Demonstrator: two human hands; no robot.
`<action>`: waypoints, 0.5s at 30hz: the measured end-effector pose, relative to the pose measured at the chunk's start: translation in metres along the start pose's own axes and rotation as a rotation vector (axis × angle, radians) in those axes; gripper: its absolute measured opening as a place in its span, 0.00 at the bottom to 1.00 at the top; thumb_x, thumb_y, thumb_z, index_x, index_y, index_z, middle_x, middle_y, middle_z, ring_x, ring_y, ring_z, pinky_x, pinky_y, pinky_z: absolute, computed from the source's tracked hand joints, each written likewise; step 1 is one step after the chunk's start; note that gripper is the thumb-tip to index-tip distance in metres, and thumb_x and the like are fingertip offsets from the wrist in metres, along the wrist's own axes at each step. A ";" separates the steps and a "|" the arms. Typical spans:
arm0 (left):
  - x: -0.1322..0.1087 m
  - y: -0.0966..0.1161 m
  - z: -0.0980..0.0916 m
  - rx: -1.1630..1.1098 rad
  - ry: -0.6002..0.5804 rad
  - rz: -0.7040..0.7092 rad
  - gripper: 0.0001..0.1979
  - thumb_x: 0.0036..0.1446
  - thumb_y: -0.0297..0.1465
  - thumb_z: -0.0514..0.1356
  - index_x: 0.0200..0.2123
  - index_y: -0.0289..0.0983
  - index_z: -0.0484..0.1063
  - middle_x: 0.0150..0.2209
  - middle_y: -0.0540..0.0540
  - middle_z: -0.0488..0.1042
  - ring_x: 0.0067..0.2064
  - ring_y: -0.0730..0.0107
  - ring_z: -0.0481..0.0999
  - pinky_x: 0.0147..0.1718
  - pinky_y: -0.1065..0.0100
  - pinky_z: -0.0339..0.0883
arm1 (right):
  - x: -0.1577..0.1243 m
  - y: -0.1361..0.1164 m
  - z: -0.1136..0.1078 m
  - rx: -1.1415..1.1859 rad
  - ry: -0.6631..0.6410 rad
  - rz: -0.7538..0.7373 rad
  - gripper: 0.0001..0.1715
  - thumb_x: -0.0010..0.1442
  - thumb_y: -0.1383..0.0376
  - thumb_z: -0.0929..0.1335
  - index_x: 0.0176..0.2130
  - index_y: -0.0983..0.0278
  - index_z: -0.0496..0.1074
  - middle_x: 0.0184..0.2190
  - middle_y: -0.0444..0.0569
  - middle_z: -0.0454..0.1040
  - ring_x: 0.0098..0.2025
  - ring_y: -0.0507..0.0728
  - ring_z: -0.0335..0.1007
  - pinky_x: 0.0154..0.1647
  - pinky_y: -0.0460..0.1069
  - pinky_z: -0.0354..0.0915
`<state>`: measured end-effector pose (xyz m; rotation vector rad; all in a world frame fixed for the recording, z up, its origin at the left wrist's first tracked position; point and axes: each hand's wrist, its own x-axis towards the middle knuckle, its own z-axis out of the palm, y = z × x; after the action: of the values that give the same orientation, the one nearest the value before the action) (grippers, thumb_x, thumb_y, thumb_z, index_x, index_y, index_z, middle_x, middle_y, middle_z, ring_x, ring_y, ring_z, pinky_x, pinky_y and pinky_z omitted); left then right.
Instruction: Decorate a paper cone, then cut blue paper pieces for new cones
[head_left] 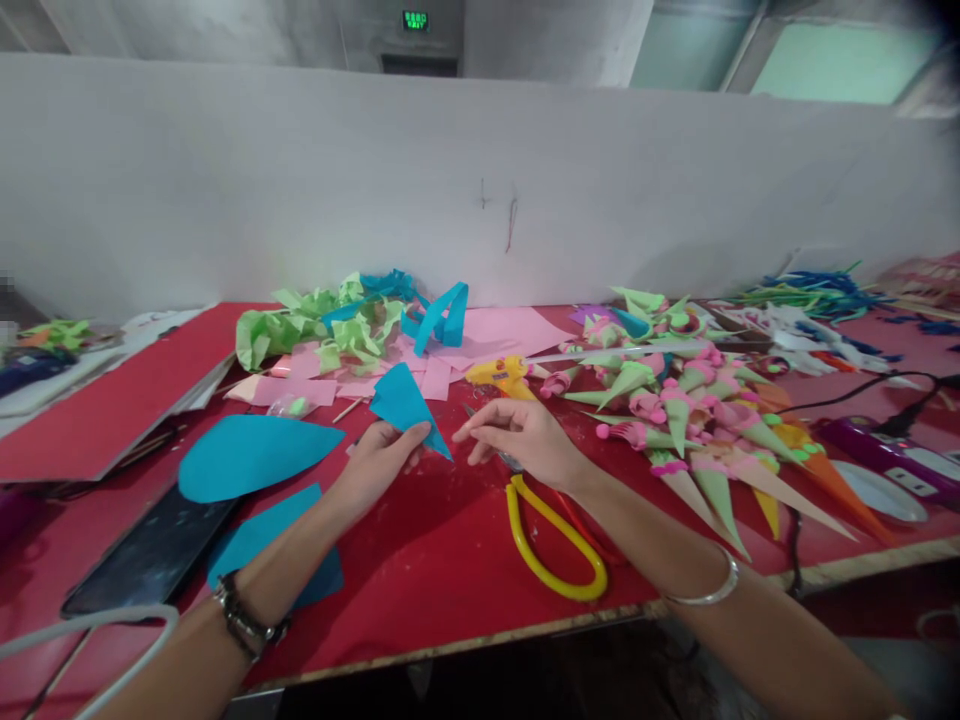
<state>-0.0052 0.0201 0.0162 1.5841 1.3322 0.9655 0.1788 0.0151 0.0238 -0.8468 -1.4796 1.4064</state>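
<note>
My left hand (382, 455) pinches a piece of blue paper (403, 400) folded to a point at its lower right, thumb on top. Just right of that tip is my right hand (521, 435), its fingers curled together and apart from the paper. Anything between those fingertips is too small to make out. Scissors with yellow and red handles (555, 555) lie beneath my right wrist. A yellow glue gun (499, 373) rests behind my right hand. Near my left forearm lie a teardrop-shaped blue paper (259, 455) and another blue paper sheet (270, 535).
Many small paper cones (690, 420) in green, pink and orange are piled on the right. Crumpled green paper (292, 325) and pink sheets (495, 335) lie at the back. A dark phone (150, 555) and red board (127, 390) are left. A purple power strip (900, 465) sits far right.
</note>
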 end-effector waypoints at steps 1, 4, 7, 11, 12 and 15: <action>0.000 -0.001 0.000 0.007 0.002 0.001 0.21 0.47 0.43 0.53 0.10 0.37 0.58 0.11 0.53 0.59 0.17 0.77 0.58 0.21 0.71 0.53 | 0.000 -0.001 0.000 -0.002 0.004 -0.008 0.07 0.49 0.65 0.69 0.28 0.68 0.70 0.27 0.46 0.76 0.22 0.48 0.72 0.27 0.44 0.68; 0.000 -0.001 -0.001 0.020 -0.004 0.003 0.22 0.48 0.43 0.53 0.10 0.37 0.58 0.11 0.53 0.59 0.17 0.77 0.58 0.22 0.71 0.53 | 0.000 -0.001 0.000 0.005 0.013 -0.005 0.08 0.48 0.65 0.69 0.26 0.67 0.67 0.24 0.45 0.75 0.20 0.48 0.71 0.24 0.44 0.67; 0.000 0.000 -0.001 0.004 -0.010 -0.003 0.21 0.48 0.43 0.53 0.10 0.37 0.58 0.12 0.52 0.60 0.18 0.77 0.59 0.22 0.71 0.53 | 0.001 0.001 0.000 0.016 0.026 0.016 0.11 0.45 0.64 0.71 0.23 0.66 0.64 0.21 0.43 0.73 0.22 0.49 0.72 0.26 0.45 0.67; 0.001 0.002 0.000 -0.025 -0.007 -0.015 0.20 0.47 0.42 0.54 0.10 0.37 0.59 0.12 0.53 0.60 0.17 0.77 0.59 0.22 0.71 0.53 | 0.002 0.004 -0.001 -0.004 0.100 0.035 0.14 0.42 0.66 0.72 0.21 0.65 0.61 0.21 0.40 0.71 0.24 0.49 0.72 0.28 0.44 0.65; 0.001 0.002 0.000 -0.030 -0.005 -0.014 0.20 0.47 0.42 0.54 0.10 0.37 0.59 0.12 0.53 0.60 0.17 0.78 0.59 0.22 0.71 0.53 | 0.003 0.004 -0.001 -0.007 0.117 0.030 0.15 0.42 0.67 0.72 0.21 0.65 0.60 0.21 0.39 0.70 0.24 0.48 0.71 0.27 0.44 0.65; 0.000 0.002 0.000 -0.029 -0.008 -0.010 0.21 0.47 0.42 0.54 0.10 0.36 0.58 0.12 0.54 0.59 0.17 0.79 0.58 0.22 0.71 0.52 | 0.003 0.001 -0.001 -0.011 0.128 0.025 0.14 0.42 0.66 0.72 0.21 0.65 0.61 0.20 0.39 0.70 0.22 0.47 0.70 0.26 0.43 0.64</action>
<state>-0.0045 0.0203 0.0176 1.5565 1.3142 0.9673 0.1782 0.0181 0.0230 -0.9476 -1.3852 1.3386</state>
